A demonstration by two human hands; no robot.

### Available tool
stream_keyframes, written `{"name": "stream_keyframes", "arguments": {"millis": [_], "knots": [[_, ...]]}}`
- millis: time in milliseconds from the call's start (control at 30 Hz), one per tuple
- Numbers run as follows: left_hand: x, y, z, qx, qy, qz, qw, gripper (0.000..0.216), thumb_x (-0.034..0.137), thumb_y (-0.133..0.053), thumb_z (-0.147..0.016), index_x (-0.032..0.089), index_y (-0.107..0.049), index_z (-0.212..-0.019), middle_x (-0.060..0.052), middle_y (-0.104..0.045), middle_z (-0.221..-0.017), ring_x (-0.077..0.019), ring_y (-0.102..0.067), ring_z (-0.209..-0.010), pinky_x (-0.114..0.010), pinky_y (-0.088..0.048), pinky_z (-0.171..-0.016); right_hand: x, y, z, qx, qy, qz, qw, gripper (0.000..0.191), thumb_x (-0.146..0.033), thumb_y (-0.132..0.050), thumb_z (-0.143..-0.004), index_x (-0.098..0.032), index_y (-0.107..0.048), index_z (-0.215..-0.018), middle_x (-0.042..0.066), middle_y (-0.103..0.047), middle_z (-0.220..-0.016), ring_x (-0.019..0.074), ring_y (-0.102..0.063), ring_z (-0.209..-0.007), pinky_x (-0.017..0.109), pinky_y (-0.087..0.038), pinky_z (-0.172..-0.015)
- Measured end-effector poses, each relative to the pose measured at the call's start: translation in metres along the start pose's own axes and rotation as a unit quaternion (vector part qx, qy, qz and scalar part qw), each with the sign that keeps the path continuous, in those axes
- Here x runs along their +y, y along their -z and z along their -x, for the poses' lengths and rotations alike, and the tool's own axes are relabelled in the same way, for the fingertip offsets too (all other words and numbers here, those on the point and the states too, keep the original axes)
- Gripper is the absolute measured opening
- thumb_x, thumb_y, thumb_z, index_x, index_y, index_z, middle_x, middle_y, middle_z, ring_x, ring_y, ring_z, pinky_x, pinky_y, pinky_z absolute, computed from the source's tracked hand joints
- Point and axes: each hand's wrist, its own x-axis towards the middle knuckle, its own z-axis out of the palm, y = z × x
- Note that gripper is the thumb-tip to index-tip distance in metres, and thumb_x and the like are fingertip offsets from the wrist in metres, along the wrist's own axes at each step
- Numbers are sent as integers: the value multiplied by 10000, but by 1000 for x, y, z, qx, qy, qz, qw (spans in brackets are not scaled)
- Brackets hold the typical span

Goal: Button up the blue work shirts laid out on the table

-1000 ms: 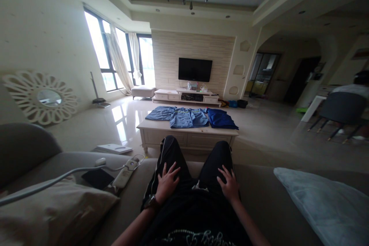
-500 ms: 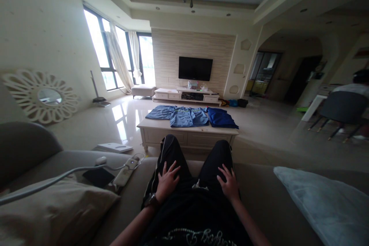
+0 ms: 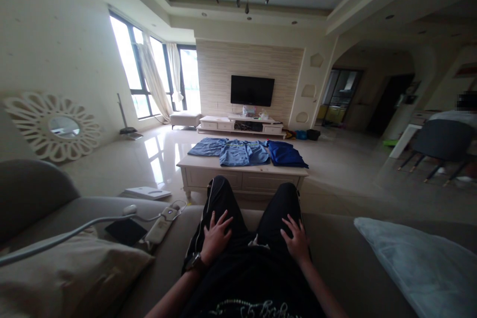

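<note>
My left hand point(image 3: 216, 235) rests flat on my left thigh with its fingers spread, and a watch point(image 3: 196, 261) is on that wrist. On the other thigh lies my right hand point(image 3: 296, 238), fingers apart and holding nothing. Both thighs are in black trousers point(image 3: 281, 203). Beyond my knees stands a low cream coffee table point(image 3: 212, 174). Across its top are a light blue garment point(image 3: 208, 146) at the left, another light blue garment point(image 3: 244, 153) in the middle, and dark blue folded cloth point(image 3: 286, 153) at the right.
I sit on a grey sofa point(image 3: 331, 258). A beige cushion point(image 3: 67, 268), a power strip point(image 3: 161, 226) and a cable point(image 3: 89, 221) are at my left; a pale cushion point(image 3: 417, 258) is at my right. A television point(image 3: 252, 90) hangs ahead. A person sits on a chair point(image 3: 441, 136) far right.
The view has tilted up very slightly. Both hands stay in place on the thighs, and the cloth on the table has not moved.
</note>
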Motion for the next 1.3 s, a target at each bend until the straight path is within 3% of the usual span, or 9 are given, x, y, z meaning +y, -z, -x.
{"name": "stream_keyframes", "arguments": {"millis": [1300], "knots": [[3,4,1,-7,-1,6,1000,519,309,-484,-961,402,-551,-1467,65,-263,-1703,-379,27,-1606,-799,-213,-1162,-1,2,0,-11,-6,-2,1000,529,-543,-421,-940,-388,-604,-1411,-22,-382,-1647,375,-218,-1557,736,-336,-1115]]}}
